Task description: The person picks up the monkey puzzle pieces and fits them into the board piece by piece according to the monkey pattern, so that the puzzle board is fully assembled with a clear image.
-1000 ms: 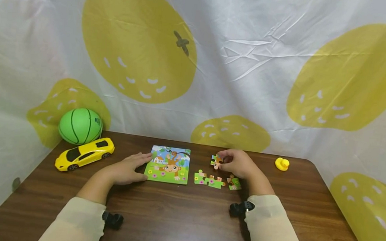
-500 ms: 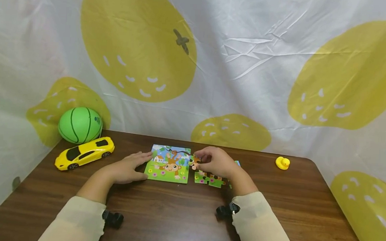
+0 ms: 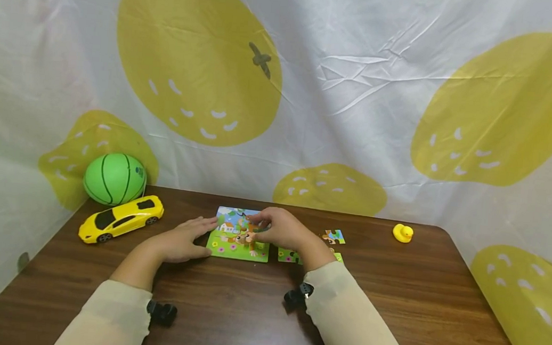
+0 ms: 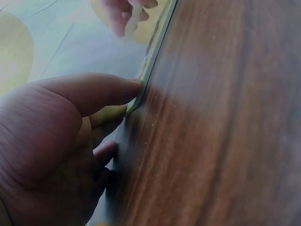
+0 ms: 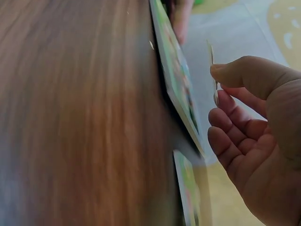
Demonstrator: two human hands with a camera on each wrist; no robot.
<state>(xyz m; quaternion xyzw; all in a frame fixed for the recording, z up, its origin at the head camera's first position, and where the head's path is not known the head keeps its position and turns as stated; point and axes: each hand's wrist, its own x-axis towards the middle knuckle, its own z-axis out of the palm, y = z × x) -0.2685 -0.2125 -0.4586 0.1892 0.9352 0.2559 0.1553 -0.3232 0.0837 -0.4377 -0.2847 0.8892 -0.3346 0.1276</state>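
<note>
A square picture puzzle board (image 3: 232,250) with a monkey printed on it lies flat on the table. My left hand (image 3: 182,242) rests at its left side, thumb at the near corner and fingers further up that edge. The left wrist view shows the thumb touching the board's edge (image 4: 159,44). Over the board's right part, my right hand (image 3: 283,230) pinches a thin jigsaw piece (image 5: 216,97) between thumb and fingers, seen edge-on and raised off the board in the right wrist view. It covers part of the monkey in the head view.
Right of the board lie loose jigsaw pieces, one with blue sky (image 3: 336,236) and others with green (image 3: 287,255), partly hidden by the right arm. A yellow toy car (image 3: 121,219) and green ball (image 3: 115,179) stand left. A yellow duck (image 3: 402,233) sits right.
My right hand has carried the jigsaw piece leftward from the loose pieces to over the board, uncovering the sky piece. My left hand has stayed at the board's left edge.
</note>
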